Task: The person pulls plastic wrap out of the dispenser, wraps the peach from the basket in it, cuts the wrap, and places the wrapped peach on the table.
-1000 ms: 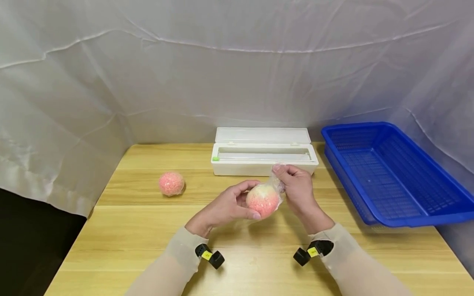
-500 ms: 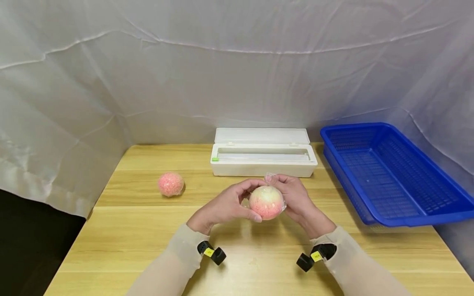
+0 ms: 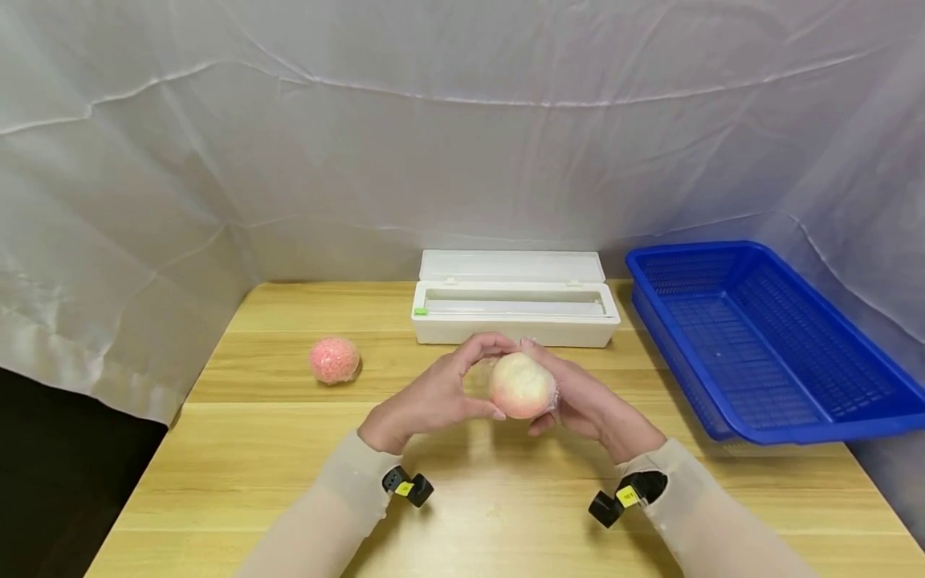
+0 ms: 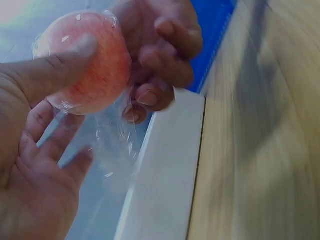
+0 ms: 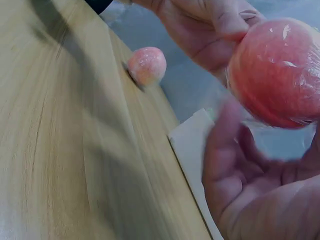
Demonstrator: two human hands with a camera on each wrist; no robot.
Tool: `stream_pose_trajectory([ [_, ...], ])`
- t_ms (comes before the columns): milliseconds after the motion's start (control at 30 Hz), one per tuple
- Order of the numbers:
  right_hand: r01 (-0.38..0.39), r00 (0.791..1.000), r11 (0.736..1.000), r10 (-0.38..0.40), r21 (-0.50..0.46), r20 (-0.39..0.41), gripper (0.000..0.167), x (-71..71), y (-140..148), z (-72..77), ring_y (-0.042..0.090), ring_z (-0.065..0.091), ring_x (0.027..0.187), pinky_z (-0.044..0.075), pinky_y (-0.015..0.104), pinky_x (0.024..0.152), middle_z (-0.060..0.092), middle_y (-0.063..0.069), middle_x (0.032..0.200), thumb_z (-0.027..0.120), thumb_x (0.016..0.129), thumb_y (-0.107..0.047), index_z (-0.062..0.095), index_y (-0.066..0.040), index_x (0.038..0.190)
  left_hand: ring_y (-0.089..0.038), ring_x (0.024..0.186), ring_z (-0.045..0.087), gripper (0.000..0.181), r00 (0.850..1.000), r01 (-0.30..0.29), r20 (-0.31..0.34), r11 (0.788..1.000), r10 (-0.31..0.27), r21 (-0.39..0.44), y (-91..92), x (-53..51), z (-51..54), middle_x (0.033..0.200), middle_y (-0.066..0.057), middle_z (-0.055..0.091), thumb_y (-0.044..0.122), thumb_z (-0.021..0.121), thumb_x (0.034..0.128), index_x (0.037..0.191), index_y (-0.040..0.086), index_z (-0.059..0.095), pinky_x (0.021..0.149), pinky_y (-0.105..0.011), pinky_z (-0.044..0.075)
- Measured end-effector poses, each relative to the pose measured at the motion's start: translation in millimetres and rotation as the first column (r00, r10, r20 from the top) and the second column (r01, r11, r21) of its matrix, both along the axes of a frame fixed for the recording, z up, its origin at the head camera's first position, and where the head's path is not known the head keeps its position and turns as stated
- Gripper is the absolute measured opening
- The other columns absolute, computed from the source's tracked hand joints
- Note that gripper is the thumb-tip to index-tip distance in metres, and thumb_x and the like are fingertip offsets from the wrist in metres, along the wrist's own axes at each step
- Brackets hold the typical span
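Observation:
A pink and cream peach (image 3: 522, 387) in clear plastic wrap is held above the table between both hands. My left hand (image 3: 433, 397) grips it from the left; in the left wrist view the thumb (image 4: 60, 70) presses on its face. From the right, my right hand (image 3: 588, 401) curls around the peach, thumb at the far side and a fingertip near the front. Loose plastic wrap (image 4: 117, 145) trails below the peach in the left wrist view. A second wrapped peach (image 3: 335, 360) rests on the table at the left.
A white cling film box (image 3: 516, 333) with its lid up stands behind the hands. To the right is a blue plastic basket (image 3: 730, 409). The wooden table (image 3: 253, 482) meets grey-white cloth at the back.
The right hand has gone from pulling the gathered wrap at the upper right to curling around the peach's right side. The peach has turned, showing more of its cream part.

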State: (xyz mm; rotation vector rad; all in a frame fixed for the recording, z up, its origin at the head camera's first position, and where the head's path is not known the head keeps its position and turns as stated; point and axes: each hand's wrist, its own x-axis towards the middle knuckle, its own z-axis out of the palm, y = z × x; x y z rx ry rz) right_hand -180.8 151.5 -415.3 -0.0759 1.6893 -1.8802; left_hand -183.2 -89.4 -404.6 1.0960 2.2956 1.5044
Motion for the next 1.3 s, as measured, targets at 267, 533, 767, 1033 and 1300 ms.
stream_pose_trajectory([
  [267,0.154,0.971,0.988,-0.149,0.009,-0.188,0.063,-6.0,-7.0,3.3,0.018,0.074,0.082,0.065,0.036,0.068,0.073,0.004,0.099,0.048,0.109,-0.055,0.054,0.002,0.135,-0.029,0.149,0.039,0.098,0.989,-0.140,-0.056,0.979,0.133,-0.146,5.6,-1.9,3.0,0.163,-0.012,0.037,0.007,0.078,0.0904,0.168,0.016,0.019,0.120,-0.051,0.043],
  [533,0.325,0.860,0.934,-0.227,0.147,-0.458,0.041,-7.3,-15.2,3.1,0.013,0.067,0.088,0.058,0.027,0.076,0.069,0.006,0.105,0.057,0.108,-0.038,0.056,-0.001,0.127,-0.030,0.112,0.068,0.065,0.857,-0.116,0.515,0.985,0.035,0.126,23.0,-4.0,-10.3,0.141,-0.022,0.056,0.031,0.062,0.1080,0.159,0.003,0.034,0.103,-0.053,0.057],
  [767,0.390,0.820,0.915,-0.291,0.108,-0.493,0.028,-6.9,-33.1,7.7,0.015,0.063,0.090,0.055,0.025,0.074,0.062,0.010,0.108,0.064,0.103,-0.029,0.048,-0.006,0.108,-0.019,0.102,0.071,0.054,0.854,-0.271,0.496,0.947,0.155,0.172,34.6,-7.4,-18.0,0.124,-0.012,0.067,0.028,0.079,0.0970,0.142,0.006,0.057,0.097,-0.053,0.060],
  [1033,0.459,0.818,0.888,-0.419,0.009,-0.394,0.026,-15.2,-45.9,12.0,0.012,0.062,0.072,0.054,0.025,0.061,0.061,0.003,0.089,0.055,0.109,-0.029,0.046,-0.007,0.099,-0.023,0.112,0.068,0.064,0.873,-0.256,0.469,0.946,0.137,0.200,32.4,-10.0,-15.3,0.134,-0.015,0.060,0.027,0.079,0.0971,0.148,0.008,0.046,0.096,-0.045,0.061],
  [1300,0.511,0.756,0.859,-0.429,0.036,-0.494,0.028,-19.0,-56.9,8.5,0.009,0.058,0.075,0.050,0.024,0.063,0.059,-0.002,0.080,0.054,0.110,-0.029,0.056,-0.006,0.095,-0.019,0.099,0.062,0.052,0.894,-0.411,0.254,0.902,0.370,0.132,46.5,-12.2,-19.8,0.117,-0.015,0.063,0.049,0.044,0.1120,0.135,0.003,0.050,0.088,-0.041,0.058],
])
